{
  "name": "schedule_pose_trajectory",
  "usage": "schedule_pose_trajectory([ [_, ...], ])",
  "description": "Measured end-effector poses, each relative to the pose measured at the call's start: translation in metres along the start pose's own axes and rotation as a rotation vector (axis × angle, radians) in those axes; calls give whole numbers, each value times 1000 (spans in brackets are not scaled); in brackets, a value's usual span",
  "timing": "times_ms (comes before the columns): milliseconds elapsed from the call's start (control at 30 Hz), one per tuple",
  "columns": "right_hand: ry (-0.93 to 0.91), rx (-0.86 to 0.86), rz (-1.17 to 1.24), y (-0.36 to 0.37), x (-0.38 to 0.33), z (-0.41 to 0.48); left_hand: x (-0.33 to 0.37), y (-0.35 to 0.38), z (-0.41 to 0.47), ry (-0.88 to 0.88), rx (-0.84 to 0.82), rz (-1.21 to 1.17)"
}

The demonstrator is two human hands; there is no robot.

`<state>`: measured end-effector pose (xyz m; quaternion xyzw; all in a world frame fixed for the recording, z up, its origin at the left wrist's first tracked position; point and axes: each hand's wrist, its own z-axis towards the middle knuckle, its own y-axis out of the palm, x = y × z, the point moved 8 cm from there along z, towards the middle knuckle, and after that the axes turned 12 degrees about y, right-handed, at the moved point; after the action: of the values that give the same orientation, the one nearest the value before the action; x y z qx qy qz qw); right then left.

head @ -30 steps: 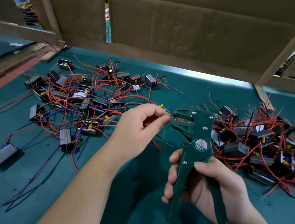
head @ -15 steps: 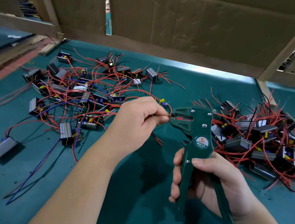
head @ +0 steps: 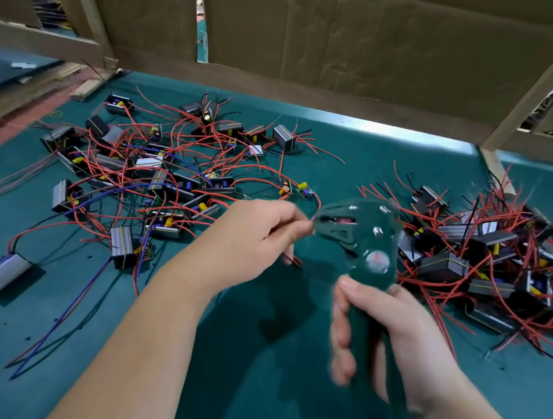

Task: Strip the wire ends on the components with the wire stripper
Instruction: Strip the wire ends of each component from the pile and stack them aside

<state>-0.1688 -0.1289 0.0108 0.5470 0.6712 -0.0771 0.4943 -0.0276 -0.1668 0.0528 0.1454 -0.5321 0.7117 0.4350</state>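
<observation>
My right hand point(head: 388, 339) grips the handles of a dark green wire stripper point(head: 364, 243), held upright above the table and blurred by motion. My left hand point(head: 251, 241) pinches a thin red wire point(head: 312, 218) and holds its end at the stripper's jaws, which point left. The wire runs back over a small circuit board point(head: 304, 191) toward the left pile. Small black and silver components with red wires lie in two heaps: one on the left point(head: 155, 175) and one on the right point(head: 490, 257).
The green table point(head: 249, 378) carries both heaps. A single silver component point(head: 2, 273) lies near the left edge, with blue wires point(head: 59, 319) trailing toward me. Cardboard panels point(head: 340, 34) on a wooden frame close off the back.
The stripper's handles have been squeezed together and the tool is now blurred. My left hand still holds the wire at the jaws; both hands sit slightly higher in view.
</observation>
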Motion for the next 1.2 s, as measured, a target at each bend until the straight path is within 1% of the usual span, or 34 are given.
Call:
schedule_pose_trajectory([
  [33, -2, 40, 5, -3, -2, 1, -1, 3, 0, -9, -40, 41],
  [100, 10, 52, 17, -6, -6, 0, -3, 4, 1, -15, -41, 53],
  [200, 44, -39, 21, -6, -11, -4, -3, 2, 1, -23, 16, 1],
  [267, 83, -70, 8, -8, -10, -6, -5, 2, -1, -33, 15, 4],
  [333, 85, -42, -5, -15, -13, -7, -9, 1, -2, -55, 18, 36],
  [400, 45, 44, 12, -28, -24, -10, -17, -5, -3, -105, 63, 42],
  [467, -3, 107, 38, -40, -35, -13, -23, -10, -5, -157, 139, -41],
  [533, -27, 114, 57, -45, -38, -15, -24, -11, -5, -169, 170, -125],
  [667, 33, 12, 66, -33, -23, -9, -20, -6, -2, -143, 130, -229],
  [800, 68, -71, 70, -20, -12, -2, -27, -8, -5, -171, 143, -351],
  [867, 79, -118, 105, -16, -8, 0, -28, -8, -5, -178, 171, -415],
  [933, 82, -152, 134, -12, -7, 1, -27, -8, -3, -188, 232, -501],
  [1000, 76, -178, 140, -8, -6, 1, -25, -9, -2, -179, 281, -528],
  [1200, 70, -293, 115, 7, -3, 0, -14, -6, 1, -136, 302, -563],
])
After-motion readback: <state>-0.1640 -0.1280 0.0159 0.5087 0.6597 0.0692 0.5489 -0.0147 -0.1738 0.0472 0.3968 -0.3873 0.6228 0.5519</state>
